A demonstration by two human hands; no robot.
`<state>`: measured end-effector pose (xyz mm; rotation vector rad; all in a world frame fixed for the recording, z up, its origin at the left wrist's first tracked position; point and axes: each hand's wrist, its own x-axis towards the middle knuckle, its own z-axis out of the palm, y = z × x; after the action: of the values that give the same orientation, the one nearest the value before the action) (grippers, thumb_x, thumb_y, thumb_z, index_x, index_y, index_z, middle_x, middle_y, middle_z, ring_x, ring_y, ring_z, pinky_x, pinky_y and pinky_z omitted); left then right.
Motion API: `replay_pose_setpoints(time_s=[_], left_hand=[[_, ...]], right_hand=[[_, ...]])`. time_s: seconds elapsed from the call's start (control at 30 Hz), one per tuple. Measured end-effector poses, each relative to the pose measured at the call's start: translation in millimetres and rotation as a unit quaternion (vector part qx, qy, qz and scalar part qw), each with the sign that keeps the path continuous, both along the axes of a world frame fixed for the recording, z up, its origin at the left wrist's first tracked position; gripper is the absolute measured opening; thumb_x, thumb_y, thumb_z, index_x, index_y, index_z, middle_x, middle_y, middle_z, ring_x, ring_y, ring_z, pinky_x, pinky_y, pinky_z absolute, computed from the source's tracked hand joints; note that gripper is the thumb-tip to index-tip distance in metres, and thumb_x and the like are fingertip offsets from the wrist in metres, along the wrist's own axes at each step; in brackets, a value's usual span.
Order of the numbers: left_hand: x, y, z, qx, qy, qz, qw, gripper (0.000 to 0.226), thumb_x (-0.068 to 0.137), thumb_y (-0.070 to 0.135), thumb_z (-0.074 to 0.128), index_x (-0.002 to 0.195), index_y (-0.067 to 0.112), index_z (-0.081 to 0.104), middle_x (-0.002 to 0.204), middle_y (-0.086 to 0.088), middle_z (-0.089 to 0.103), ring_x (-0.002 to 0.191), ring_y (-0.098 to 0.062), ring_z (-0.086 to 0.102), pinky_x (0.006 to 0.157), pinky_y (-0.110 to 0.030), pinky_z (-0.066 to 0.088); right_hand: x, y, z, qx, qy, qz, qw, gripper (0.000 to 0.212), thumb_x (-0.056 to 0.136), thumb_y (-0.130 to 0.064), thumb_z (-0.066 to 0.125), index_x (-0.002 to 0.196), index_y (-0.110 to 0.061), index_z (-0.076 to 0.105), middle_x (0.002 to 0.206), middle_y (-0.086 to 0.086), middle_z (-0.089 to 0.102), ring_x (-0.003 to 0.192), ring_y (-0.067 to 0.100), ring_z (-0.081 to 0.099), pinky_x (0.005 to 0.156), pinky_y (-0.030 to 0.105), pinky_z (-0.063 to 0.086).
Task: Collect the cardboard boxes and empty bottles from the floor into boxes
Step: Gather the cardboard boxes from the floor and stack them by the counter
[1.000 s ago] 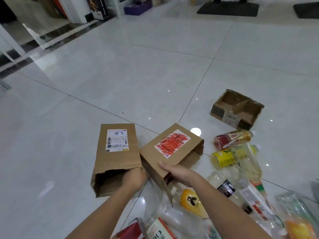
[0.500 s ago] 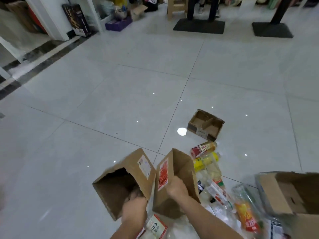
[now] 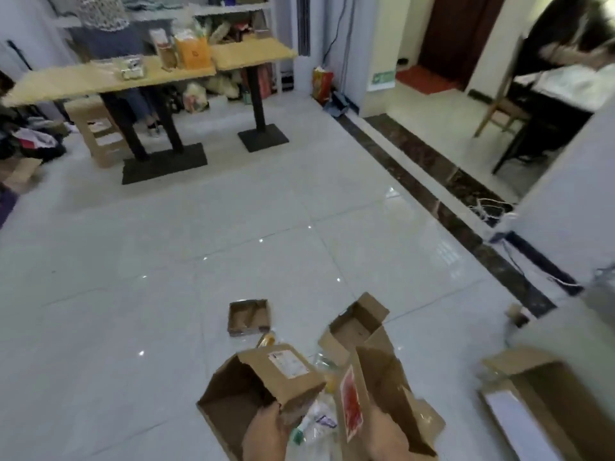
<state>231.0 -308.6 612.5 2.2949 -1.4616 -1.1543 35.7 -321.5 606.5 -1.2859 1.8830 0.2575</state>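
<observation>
My left hand (image 3: pixel 266 434) grips a brown cardboard box with a white shipping label (image 3: pixel 263 384), its open end facing me. My right hand (image 3: pixel 387 434) holds a second brown box with a red-scribbled label (image 3: pixel 382 394), turned on edge. Both are lifted off the floor at the bottom centre. Under and between them lie several clear and yellow empty bottles (image 3: pixel 316 424), partly hidden. A small divided cardboard tray (image 3: pixel 249 317) lies on the tiles beyond, and another open box (image 3: pixel 357 326) sits to its right. A large open cardboard box (image 3: pixel 549 404) stands at the lower right.
White glossy tiles stretch ahead. Two wooden tables on black pedestal bases (image 3: pixel 159 141) stand at the back left, a cardboard box (image 3: pixel 100 134) beside them. A dark marble strip (image 3: pixel 442 194) runs diagonally on the right, with a white wall corner (image 3: pixel 565 207) and cables beyond.
Both boxes have been lifted from the floor and tipped up in my hands. The view has swung up and to the right, showing the tables, doorway and the large box.
</observation>
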Motion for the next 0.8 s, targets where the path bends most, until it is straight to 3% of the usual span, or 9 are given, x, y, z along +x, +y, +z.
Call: replay_pose_setpoints(time_s=[0.1,0.33,0.4,0.5,0.63,0.8], left_hand=[[-55.6,-22.6,23.5,-0.025,-0.018,-0.124,0.992,0.03,0.096,0.023,0.044,0.119,0.026,0.062,0.12,-0.003,0.065,0.111,-0.019,0.06,0.09,-0.025,0.046],[-233.4,-7.2,66.1,-0.058,0.069,-0.339,0.936,0.017,0.091,0.019,0.05,0.093,0.028,0.065,0.096,0.006,0.071,0.089,-0.013,0.064,0.073,-0.025,0.046],[-284.7,16.4,75.3,-0.052,0.111,-0.396,0.91,0.023,0.089,0.021,0.047,0.096,0.029,0.067,0.092,0.01,0.069,0.087,-0.01,0.064,0.074,-0.024,0.048],[-357.7,54.8,75.3,-0.061,0.095,-0.482,0.869,0.027,0.091,0.01,0.047,0.103,0.023,0.067,0.088,0.011,0.063,0.084,-0.009,0.059,0.069,-0.021,0.04],[-456.0,105.7,67.7,-0.048,0.097,-0.547,0.83,0.028,0.092,0.014,0.048,0.112,0.021,0.066,0.107,0.006,0.07,0.099,-0.01,0.062,0.077,-0.016,0.038],[-577.4,176.5,70.1,-0.059,0.088,-0.633,0.767,0.027,0.096,0.012,0.045,0.111,0.016,0.067,0.109,0.005,0.069,0.089,-0.005,0.058,0.075,-0.012,0.036]], right_hand=[[-70.1,16.0,33.5,-0.055,0.001,-0.16,0.986,0.04,0.098,-0.041,0.035,0.134,-0.026,0.043,0.131,0.0,0.058,0.123,0.021,0.055,0.101,0.031,0.041],[-215.5,110.7,68.9,-0.073,0.036,-0.382,0.921,0.032,0.092,-0.038,0.046,0.119,-0.021,0.054,0.118,0.001,0.064,0.111,0.022,0.061,0.091,0.031,0.048],[-252.6,141.8,73.7,-0.083,0.05,-0.432,0.897,0.031,0.094,-0.036,0.046,0.12,-0.021,0.054,0.118,0.001,0.064,0.109,0.022,0.061,0.09,0.032,0.049],[-308.4,194.1,70.4,-0.092,0.056,-0.494,0.863,0.031,0.093,-0.036,0.048,0.119,-0.022,0.055,0.117,0.001,0.064,0.107,0.021,0.062,0.088,0.032,0.049],[-389.6,269.6,60.0,-0.092,0.071,-0.555,0.824,0.028,0.094,-0.035,0.048,0.118,-0.023,0.057,0.114,-0.001,0.065,0.105,0.019,0.063,0.089,0.031,0.052],[-478.5,361.0,50.0,-0.088,0.091,-0.623,0.772,0.028,0.097,-0.032,0.041,0.118,-0.024,0.056,0.116,0.0,0.066,0.106,0.021,0.064,0.084,0.031,0.048]])
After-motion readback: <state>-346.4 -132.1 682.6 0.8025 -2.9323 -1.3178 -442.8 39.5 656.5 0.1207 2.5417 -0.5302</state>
